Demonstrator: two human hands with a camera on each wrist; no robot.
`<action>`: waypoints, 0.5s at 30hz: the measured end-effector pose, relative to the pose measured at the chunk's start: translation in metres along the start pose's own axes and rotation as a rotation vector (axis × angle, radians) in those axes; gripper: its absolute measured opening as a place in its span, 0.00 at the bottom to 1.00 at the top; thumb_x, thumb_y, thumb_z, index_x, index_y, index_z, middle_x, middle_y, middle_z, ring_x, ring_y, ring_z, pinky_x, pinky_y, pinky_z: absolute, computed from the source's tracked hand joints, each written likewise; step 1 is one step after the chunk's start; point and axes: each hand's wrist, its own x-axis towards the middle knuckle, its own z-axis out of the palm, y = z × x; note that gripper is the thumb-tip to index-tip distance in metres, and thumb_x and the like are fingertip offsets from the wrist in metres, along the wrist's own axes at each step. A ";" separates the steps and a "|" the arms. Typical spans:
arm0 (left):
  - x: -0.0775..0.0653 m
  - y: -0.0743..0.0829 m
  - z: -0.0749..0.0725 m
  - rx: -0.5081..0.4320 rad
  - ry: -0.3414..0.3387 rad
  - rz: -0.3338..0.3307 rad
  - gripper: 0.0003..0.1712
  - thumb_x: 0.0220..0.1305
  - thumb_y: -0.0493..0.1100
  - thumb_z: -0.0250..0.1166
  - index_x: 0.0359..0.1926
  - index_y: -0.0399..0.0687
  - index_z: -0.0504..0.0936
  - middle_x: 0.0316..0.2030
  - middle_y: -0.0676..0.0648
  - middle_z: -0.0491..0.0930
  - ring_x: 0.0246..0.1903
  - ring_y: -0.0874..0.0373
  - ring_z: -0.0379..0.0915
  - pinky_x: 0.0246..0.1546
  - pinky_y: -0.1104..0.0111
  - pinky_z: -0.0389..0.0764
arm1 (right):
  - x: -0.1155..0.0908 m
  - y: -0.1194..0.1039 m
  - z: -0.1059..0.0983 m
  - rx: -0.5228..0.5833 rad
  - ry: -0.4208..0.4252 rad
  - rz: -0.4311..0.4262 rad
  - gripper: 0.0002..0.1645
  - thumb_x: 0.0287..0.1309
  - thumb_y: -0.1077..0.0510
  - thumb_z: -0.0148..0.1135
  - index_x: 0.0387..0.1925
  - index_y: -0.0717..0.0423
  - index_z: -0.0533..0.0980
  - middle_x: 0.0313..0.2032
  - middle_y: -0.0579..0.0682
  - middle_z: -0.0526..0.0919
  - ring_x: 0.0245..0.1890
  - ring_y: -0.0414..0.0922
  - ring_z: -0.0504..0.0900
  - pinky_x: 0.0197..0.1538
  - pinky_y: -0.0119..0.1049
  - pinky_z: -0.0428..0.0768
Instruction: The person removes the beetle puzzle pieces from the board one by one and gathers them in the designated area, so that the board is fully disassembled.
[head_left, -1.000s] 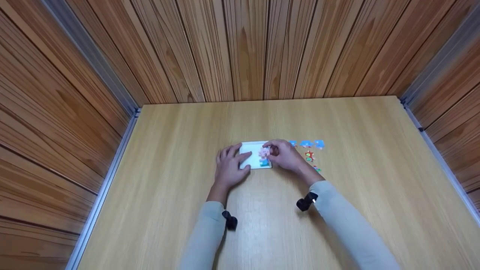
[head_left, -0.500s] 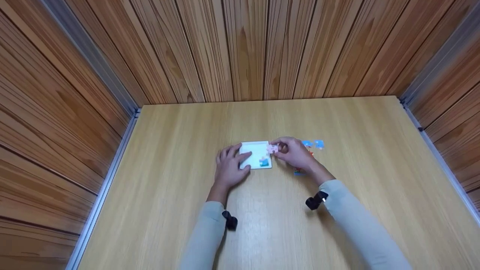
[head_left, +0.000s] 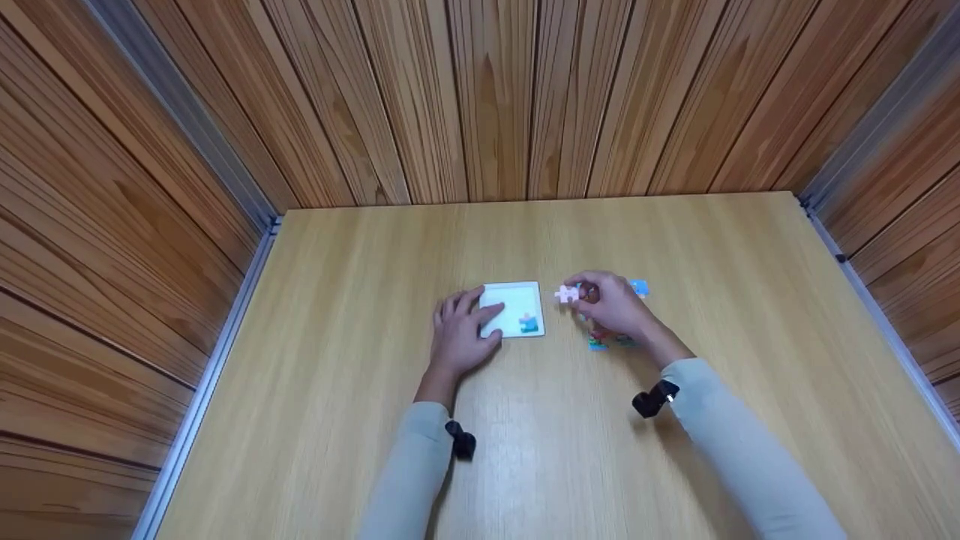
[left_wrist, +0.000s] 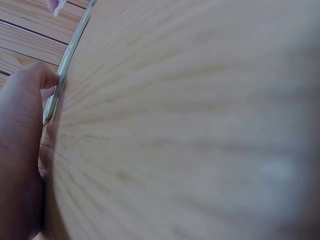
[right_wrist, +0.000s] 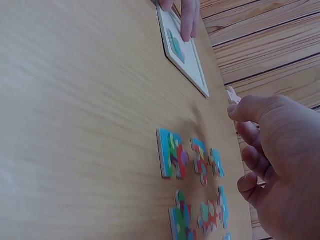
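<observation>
A shallow white puzzle tray [head_left: 510, 310] lies on the table. My left hand [head_left: 459, 341] rests on its left side, fingers spread over the edge and surface. One blue-green puzzle piece [head_left: 529, 323] sits in the tray's near right corner. To the right of the tray, my right hand [head_left: 611, 306] pinches a pink puzzle piece [head_left: 568, 294] between thumb and fingers, held above the table. Beneath and beside that hand lie several loose pieces, partly hidden in the head view. The right wrist view shows them in rows, among them a blue-edged corner piece [right_wrist: 171, 154].
The wooden table [head_left: 525, 435] is enclosed by wood-plank walls [head_left: 495, 97] at the back and sides, with metal strips [head_left: 206, 367] along the side edges. A small black camera [head_left: 655, 398] is strapped to each wrist.
My right hand has lifted the pink piece from the tray's right side and carried it rightward, off the tray. The left hand and tray have stayed put.
</observation>
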 end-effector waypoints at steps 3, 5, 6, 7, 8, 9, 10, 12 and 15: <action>0.001 0.001 0.000 0.008 -0.006 -0.005 0.31 0.74 0.59 0.64 0.75 0.65 0.85 0.87 0.44 0.67 0.85 0.36 0.56 0.88 0.29 0.46 | -0.003 0.006 -0.005 0.001 0.009 -0.001 0.22 0.76 0.63 0.70 0.68 0.58 0.83 0.48 0.56 0.83 0.41 0.46 0.78 0.36 0.25 0.74; 0.001 0.001 0.000 0.014 -0.007 -0.006 0.31 0.74 0.60 0.64 0.75 0.66 0.85 0.87 0.44 0.67 0.85 0.36 0.57 0.88 0.29 0.46 | -0.005 0.010 -0.009 -0.002 0.020 -0.002 0.22 0.76 0.63 0.70 0.68 0.58 0.83 0.49 0.56 0.83 0.42 0.47 0.77 0.37 0.25 0.73; 0.001 0.001 0.000 0.016 -0.008 -0.007 0.31 0.74 0.60 0.64 0.75 0.66 0.85 0.87 0.44 0.67 0.85 0.36 0.56 0.88 0.29 0.46 | -0.006 0.012 -0.011 -0.006 0.026 -0.003 0.22 0.76 0.63 0.70 0.68 0.59 0.83 0.49 0.56 0.83 0.43 0.47 0.77 0.38 0.25 0.73; 0.001 0.001 0.000 0.018 -0.008 -0.007 0.31 0.74 0.60 0.64 0.75 0.66 0.85 0.87 0.44 0.67 0.85 0.36 0.56 0.88 0.29 0.46 | -0.007 0.014 -0.013 -0.010 0.030 -0.001 0.22 0.76 0.63 0.70 0.68 0.59 0.83 0.49 0.57 0.83 0.44 0.47 0.77 0.39 0.25 0.74; 0.001 0.001 0.000 0.019 -0.009 -0.007 0.31 0.75 0.60 0.64 0.75 0.66 0.85 0.87 0.44 0.66 0.85 0.36 0.56 0.88 0.29 0.46 | -0.009 0.016 -0.015 -0.010 0.032 0.001 0.22 0.77 0.63 0.70 0.68 0.59 0.82 0.50 0.57 0.83 0.45 0.47 0.78 0.40 0.25 0.75; 0.001 0.001 0.000 0.018 -0.010 -0.007 0.31 0.75 0.60 0.64 0.75 0.66 0.84 0.87 0.44 0.66 0.85 0.36 0.56 0.88 0.29 0.46 | -0.010 0.018 -0.017 -0.013 0.034 0.003 0.22 0.77 0.64 0.69 0.68 0.59 0.82 0.50 0.57 0.83 0.46 0.48 0.77 0.41 0.25 0.75; 0.001 0.001 0.000 0.017 -0.010 -0.008 0.31 0.75 0.60 0.64 0.75 0.66 0.84 0.87 0.45 0.66 0.85 0.36 0.56 0.88 0.29 0.45 | -0.011 0.020 -0.019 -0.013 0.037 0.008 0.22 0.77 0.64 0.69 0.68 0.59 0.82 0.50 0.57 0.82 0.46 0.48 0.77 0.41 0.25 0.75; 0.001 0.000 0.000 0.014 -0.016 -0.010 0.31 0.75 0.60 0.64 0.76 0.66 0.84 0.87 0.45 0.66 0.86 0.37 0.55 0.89 0.29 0.45 | -0.012 0.024 -0.023 -0.018 0.042 0.005 0.22 0.77 0.65 0.68 0.68 0.60 0.82 0.49 0.58 0.82 0.46 0.48 0.78 0.42 0.24 0.76; 0.000 -0.001 0.000 0.009 -0.019 -0.010 0.31 0.75 0.60 0.64 0.76 0.67 0.84 0.88 0.45 0.65 0.86 0.36 0.55 0.89 0.29 0.43 | -0.015 0.030 -0.030 -0.038 0.053 -0.005 0.21 0.76 0.66 0.68 0.67 0.62 0.83 0.48 0.59 0.83 0.45 0.48 0.78 0.43 0.24 0.75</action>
